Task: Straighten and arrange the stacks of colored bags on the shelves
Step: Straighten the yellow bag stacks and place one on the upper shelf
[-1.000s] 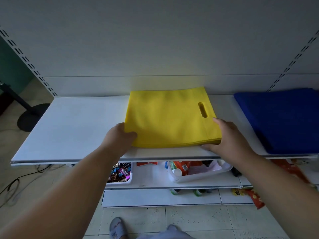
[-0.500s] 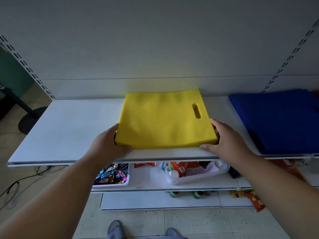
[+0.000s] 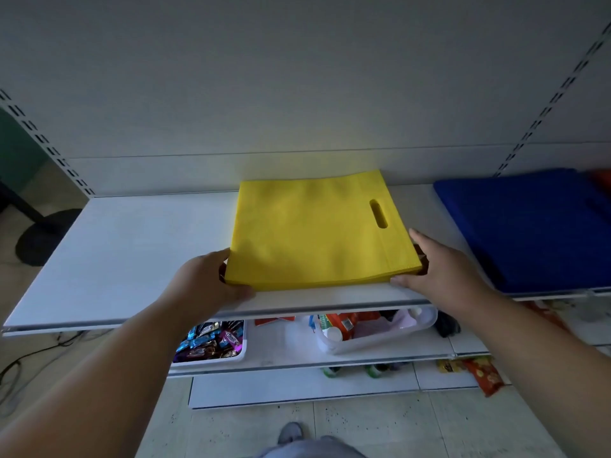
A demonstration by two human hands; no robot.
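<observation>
Cupping the yellow bag stack [image 3: 317, 233]: left hand [image 3: 205, 285], right hand [image 3: 439, 269].

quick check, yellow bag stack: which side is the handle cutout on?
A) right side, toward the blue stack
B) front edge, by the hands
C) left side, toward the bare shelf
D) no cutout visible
A: the oval handle cutout sits near the right edge of the yellow bag stack, the side facing the blue stack.
</observation>
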